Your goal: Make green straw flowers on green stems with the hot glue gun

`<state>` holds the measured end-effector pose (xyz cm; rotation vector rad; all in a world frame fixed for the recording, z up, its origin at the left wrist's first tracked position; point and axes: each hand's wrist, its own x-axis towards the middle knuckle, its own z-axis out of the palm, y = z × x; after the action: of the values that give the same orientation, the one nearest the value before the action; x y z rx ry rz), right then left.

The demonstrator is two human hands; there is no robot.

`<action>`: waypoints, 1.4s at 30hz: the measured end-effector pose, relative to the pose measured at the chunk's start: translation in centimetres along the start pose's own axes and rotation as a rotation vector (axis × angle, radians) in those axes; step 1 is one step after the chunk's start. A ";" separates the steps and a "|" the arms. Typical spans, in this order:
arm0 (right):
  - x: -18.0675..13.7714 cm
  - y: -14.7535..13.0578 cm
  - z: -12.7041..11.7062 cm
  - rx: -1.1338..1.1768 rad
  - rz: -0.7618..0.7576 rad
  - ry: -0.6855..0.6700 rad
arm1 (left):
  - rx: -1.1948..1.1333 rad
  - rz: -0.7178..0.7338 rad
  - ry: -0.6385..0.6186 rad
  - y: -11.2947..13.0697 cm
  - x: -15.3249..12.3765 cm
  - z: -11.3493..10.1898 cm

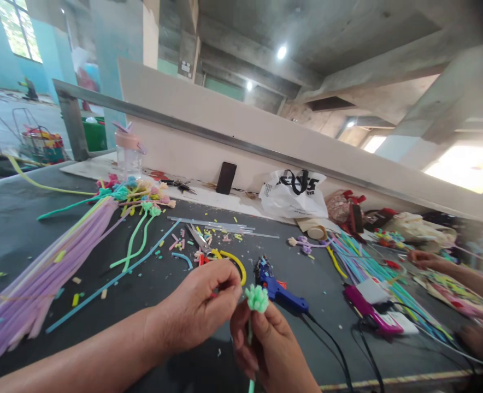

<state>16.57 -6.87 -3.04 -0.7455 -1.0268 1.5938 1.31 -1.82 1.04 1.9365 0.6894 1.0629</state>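
My right hand [272, 344] is closed around the stem of a mint-green pipe-cleaner flower [257, 298], whose looped head sticks up above the thumb. The stem runs down below the fingers. Just left of the flower head, my left hand [206, 300] is closed, fingertips curled together; anything pinched in them is hidden. Behind the left hand lie scissors [237, 261] with yellow handles, partly covered by it. A blue glue gun [282, 293] rests beyond my right hand, its black cord trailing toward the front edge.
Bundled lilac pipe cleaners [57, 262] and finished flowers [133, 191] lie left, with a bottle [128, 150] behind. Clear glue sticks [225, 226] and cut scraps are scattered mid-table. A phone [226, 178] leans at the back. Another person's hand [425, 260] is at right, near a magenta device [368, 308].
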 end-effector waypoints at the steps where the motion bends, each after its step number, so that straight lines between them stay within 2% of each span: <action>1: -0.1 -0.1 0.1 0.016 0.005 0.007 | 0.005 -0.013 -0.004 0.5 0.1 0.0; 5: -0.2 -0.5 -0.1 0.031 -0.015 0.041 | 0.050 0.078 0.041 1.6 -0.3 0.4; 11: -0.1 0.2 -1.2 -0.182 -0.084 0.072 | 0.130 0.352 0.027 -0.3 -1.5 1.0; 16: -0.1 0.3 -1.7 -0.376 -0.065 0.064 | 0.102 0.356 0.007 -1.1 -1.5 0.5; 20: -0.1 0.1 -1.6 -0.444 -0.073 0.050 | 0.060 0.356 -0.069 -1.2 -1.6 0.1; 22: 0.0 0.1 -1.4 -0.428 -0.061 0.045 | 0.036 0.366 -0.061 -1.3 -1.7 0.1; 24: 0.1 0.0 -1.0 -0.372 -0.045 0.074 | 0.017 0.315 0.047 -1.6 -1.7 0.2; 26: 0.2 -0.1 -0.6 -0.330 -0.042 0.128 | -0.022 0.163 0.193 -1.9 -1.7 0.5; 27: 0.2 -0.2 -0.4 -0.325 -0.050 0.158 | -0.070 0.070 0.218 -2.1 -1.6 0.7; 28: 0.3 -0.2 -0.1 -0.337 -0.057 0.182 | -0.145 -0.017 0.188 -2.3 -1.6 0.9; 31: 0.6 0.0 0.5 -0.465 -0.078 0.217 | -0.457 -0.169 -0.048 -2.7 -1.6 1.8; 33: 0.8 0.1 0.8 -0.590 -0.080 0.230 | -0.603 -0.255 -0.110 -2.9 -1.8 2.3; 37: 0.7 -0.5 1.2 -0.765 -0.032 0.211 | -0.803 -0.384 -0.108 -2.9 -1.9 2.9; 40: 0.3 -1.7 1.2 -0.922 -0.051 0.151 | -0.978 -0.389 0.002 -2.6 -1.5 2.3; 42: 0.0 -2.5 0.9 -0.981 -0.092 0.178 | -1.087 -0.368 0.079 -2.4 -1.3 1.5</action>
<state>16.86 -6.91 -0.37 -1.4246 -1.6820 0.8502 1.81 -2.08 -2.06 0.8022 0.3457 0.9709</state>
